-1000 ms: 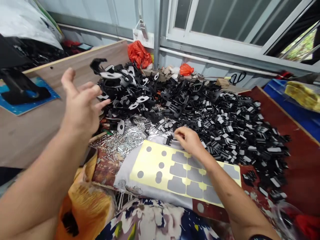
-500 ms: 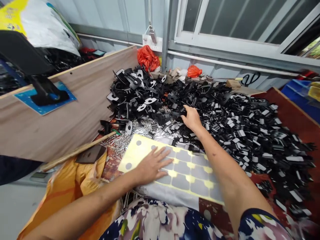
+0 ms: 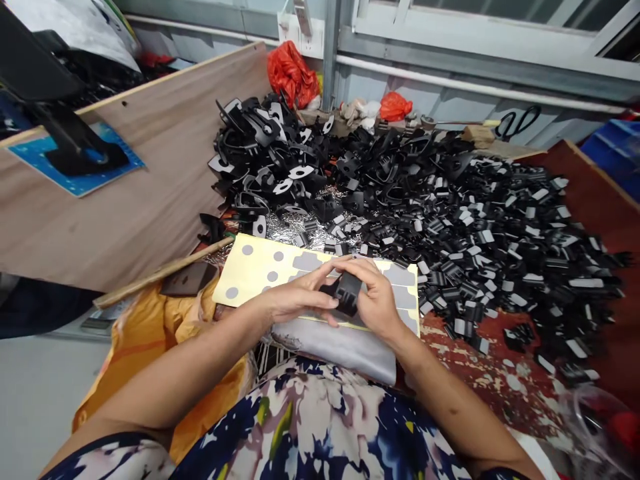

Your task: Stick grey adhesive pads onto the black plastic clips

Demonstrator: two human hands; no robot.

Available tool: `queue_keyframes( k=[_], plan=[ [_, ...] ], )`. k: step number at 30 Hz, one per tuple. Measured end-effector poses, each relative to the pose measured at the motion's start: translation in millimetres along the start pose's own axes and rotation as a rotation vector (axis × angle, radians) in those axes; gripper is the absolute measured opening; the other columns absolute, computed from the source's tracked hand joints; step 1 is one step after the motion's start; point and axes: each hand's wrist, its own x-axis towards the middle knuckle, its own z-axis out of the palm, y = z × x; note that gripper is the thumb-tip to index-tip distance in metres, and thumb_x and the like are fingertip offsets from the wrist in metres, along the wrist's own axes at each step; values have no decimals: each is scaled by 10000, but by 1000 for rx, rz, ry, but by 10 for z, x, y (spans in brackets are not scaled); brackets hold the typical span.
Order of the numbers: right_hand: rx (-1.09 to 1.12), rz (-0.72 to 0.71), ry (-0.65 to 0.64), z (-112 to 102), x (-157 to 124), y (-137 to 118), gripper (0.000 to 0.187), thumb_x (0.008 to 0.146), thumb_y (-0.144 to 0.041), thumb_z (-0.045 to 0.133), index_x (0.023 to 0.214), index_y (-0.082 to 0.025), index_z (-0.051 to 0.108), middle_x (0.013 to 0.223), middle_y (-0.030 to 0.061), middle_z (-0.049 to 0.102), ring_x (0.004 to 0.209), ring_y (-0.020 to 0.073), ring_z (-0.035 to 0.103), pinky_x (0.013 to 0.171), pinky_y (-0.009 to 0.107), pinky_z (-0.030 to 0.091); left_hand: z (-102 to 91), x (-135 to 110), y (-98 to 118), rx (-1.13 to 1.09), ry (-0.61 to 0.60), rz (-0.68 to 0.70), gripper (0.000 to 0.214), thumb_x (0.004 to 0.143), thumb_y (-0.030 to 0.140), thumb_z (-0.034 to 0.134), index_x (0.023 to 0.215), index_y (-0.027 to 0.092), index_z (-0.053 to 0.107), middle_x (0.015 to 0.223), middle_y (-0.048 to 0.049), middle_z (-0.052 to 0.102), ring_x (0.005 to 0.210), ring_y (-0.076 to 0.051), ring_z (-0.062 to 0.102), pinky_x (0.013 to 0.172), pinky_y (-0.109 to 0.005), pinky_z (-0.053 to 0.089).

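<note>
Between both hands is a small black plastic part (image 3: 347,293) with ridges on one side. My left hand (image 3: 305,293) pinches its left side with thumb and fingers. From the right, my right hand (image 3: 376,297) is closed around it. Just under the hands lies a yellow backing sheet (image 3: 250,270) with grey die-cut stickers, round ones at its left and larger rectangular ones to the right. Part of the sheet is hidden by the hands. A silvery grey wrapped bundle (image 3: 345,350) supports the sheet's near edge.
Black plastic parts (image 3: 450,227) with pale patches are heaped across the table. Shiny metal pins (image 3: 290,227) lie beyond the sheet. A wooden board (image 3: 165,173) bounds the left, with a wooden stick (image 3: 160,277) below it. Scissors (image 3: 517,123) lie at the back right.
My right hand has come back from the heap with a black plastic part. My left hand has lifted off the sheet to meet it. The view has tilted down.
</note>
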Motion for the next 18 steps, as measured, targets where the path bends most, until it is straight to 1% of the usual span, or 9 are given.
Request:
queue_keyframes(
  k=[1,2,4,6,7,10,13,16,18],
  plan=[
    [-44,-10,23,32,-46,8,417,912,-153,566,1238,-326,761,1200,53,721,1169,273,638,1047,470,502,-2,28,-27,-28,34,-17,757,827,192,812,1518,334,538,1209,-100,650,953,-234,696,747,-369,655],
    [-81,9,47,47,-93,23,423,920,-169,580,1280,-322,739,1225,64,704,1158,275,639,1023,463,515,-31,51,-48,-38,109,-18,693,813,171,823,1451,308,592,1166,-87,644,891,-204,692,686,-321,650],
    [-107,98,54,67,-204,53,370,949,-209,599,1285,-305,721,1163,73,701,1046,263,666,916,423,550,-148,76,-61,-55,308,7,601,788,148,837,1343,267,640,1098,-65,641,833,-178,699,661,-295,651],
    [-72,160,-61,127,-333,74,260,986,-217,576,1171,-292,742,1040,55,718,939,237,680,840,383,555,-294,83,-37,-74,458,35,635,781,168,851,1357,284,609,1080,-54,653,843,-200,735,691,-329,667],
    [-51,162,-145,181,-395,82,241,996,-198,553,1107,-283,749,1015,52,723,939,230,687,847,377,556,-362,87,-21,-79,493,40,678,787,197,857,1396,303,579,1080,-55,664,846,-215,751,686,-337,669],
    [-63,112,-318,390,-530,127,261,964,-131,540,1049,-251,756,1175,98,720,1115,256,682,980,429,546,-506,127,-19,-83,455,13,758,782,249,878,1455,315,535,1083,-69,693,827,-239,774,601,-297,647],
    [-117,116,-367,527,-548,183,251,917,-111,591,1044,-240,764,1312,128,698,1239,301,635,1090,524,493,-578,202,-97,-116,390,-29,721,736,211,890,1373,265,556,978,-46,687,744,-241,774,533,-271,620],
    [13,217,-428,481,-482,129,184,934,-159,619,1014,-248,759,1282,98,727,1255,288,641,1132,544,467,-623,260,-170,-139,361,-31,715,746,214,875,1356,282,507,917,-23,669,706,-256,779,486,-239,580],
    [240,295,-555,374,-427,3,144,978,-250,620,1041,-247,750,1208,77,756,1198,263,683,1106,502,501,-639,273,-179,-138,352,-26,717,763,225,861,1367,302,483,903,-19,663,702,-261,780,473,-228,560]
  ],
)
